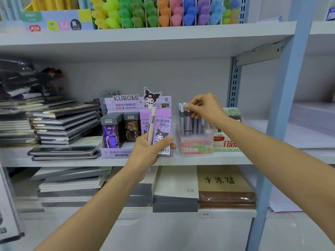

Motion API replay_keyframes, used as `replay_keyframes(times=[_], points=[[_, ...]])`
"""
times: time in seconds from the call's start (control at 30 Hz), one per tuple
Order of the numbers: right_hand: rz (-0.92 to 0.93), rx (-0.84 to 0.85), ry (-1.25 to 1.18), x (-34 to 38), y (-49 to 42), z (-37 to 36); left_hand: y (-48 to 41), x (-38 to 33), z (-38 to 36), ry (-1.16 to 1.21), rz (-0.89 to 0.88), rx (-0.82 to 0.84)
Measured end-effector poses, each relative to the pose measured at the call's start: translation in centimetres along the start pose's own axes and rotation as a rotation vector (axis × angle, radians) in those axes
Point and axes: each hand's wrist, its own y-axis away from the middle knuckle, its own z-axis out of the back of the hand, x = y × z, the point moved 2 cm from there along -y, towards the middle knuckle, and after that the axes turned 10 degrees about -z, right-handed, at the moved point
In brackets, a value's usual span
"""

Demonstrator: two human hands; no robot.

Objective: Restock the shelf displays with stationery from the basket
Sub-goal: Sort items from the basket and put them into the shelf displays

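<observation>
1. The left hand is raised in front of the middle shelf. Its fingers are curled round two things at once.
2. One is a beige pen, held upright with its tip poking up above the fist.
3. The other is a purple pack with a cartoon figure printed on it. The thumb presses across its lower front.
4. Just behind that hand, a Kuromi box stands on the shelf. It holds rows of packs, dark ones on its left and purple ones on its right.
5. The right hand reaches over a clear box next to the Kuromi box, fingers bunched together.
6. Thumb and forefinger pinch the cap end of the pens standing upright in that box. I can't tell which one they have.
7. A red-and-white box sits just beside the clear box, on its far side and partly behind the right forearm.
8. Dark notebooks lie stacked at the left end of the same shelf.
9. Bright highlighters, sorted by colour, fill a rack on the shelf above.
10. A brown book lies flat on the shelf below.
</observation>
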Motion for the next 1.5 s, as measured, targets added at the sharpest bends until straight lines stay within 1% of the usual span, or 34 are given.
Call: replay_keyframes(times=[0.17,0.23,0.33,0.4,0.47,0.57,0.63,0.73,0.83,0.9,0.97,1.03,1.1,1.23,1.33,1.4,1.5], points=[[-0.005,-0.045,0.041,0.2,0.2,-0.1,0.6,-0.3,-0.3,0.043,0.014,0.038],[0.0,-0.063,-0.003,0.6,0.6,0.5,0.8,-0.5,-0.4,0.06,0.022,0.044],[0.047,-0.065,-0.119,1.6,1.9,1.7,1.0,-0.7,-0.5,0.004,0.015,0.063],[0.085,0.001,-0.207,2.5,3.4,2.2,1.1,-0.9,-1.0,-0.015,0.017,0.084],[0.102,0.147,-0.259,3.4,5.2,2.2,1.2,-1.1,-1.5,-0.06,0.025,0.101],[0.107,0.354,-0.212,4.2,7.6,1.4,1.7,-1.4,-2.6,-0.125,0.013,0.126],[0.096,0.399,-0.208,4.4,8.3,1.0,2.1,-1.6,-3.4,-0.094,0.002,0.129],[0.076,0.411,-0.263,4.4,8.8,1.2,2.6,-2.0,-4.0,-0.069,0.001,0.117],[0.085,0.378,-0.369,4.6,8.5,2.3,2.7,-2.0,-3.7,-0.115,0.021,0.115],[0.066,0.322,-0.499,4.5,7.8,3.6,2.8,-2.0,-3.3,-0.14,0.034,0.107],[0.043,0.26,-0.616,4.1,7.0,5.2,2.9,-1.9,-3.1,-0.111,0.03,0.103],[0.041,0.202,-0.643,3.5,6.1,6.6,2.9,-1.9,-2.9,-0.085,0.03,0.099],[0.042,0.144,-0.619,2.7,5.4,7.5,2.8,-1.9,-2.7,-0.087,0.037,0.097],[0.042,0.048,-0.47,1.8,4.3,8.0,2.8,-1.9,-2.2,-0.084,0.044,0.097],[0.061,-0.026,-0.417,1.7,3.3,8.1,2.8,-1.8,-1.7,-0.084,0.038,0.091],[0.053,-0.037,-0.315,1.8,2.8,7.6,2.6,-1.5,-1.3,-0.086,0.053,0.08],[0.032,-0.01,-0.174,1.6,2.5,5.5,2.2,-0.9,-0.7,-0.125,0.079,0.068]])
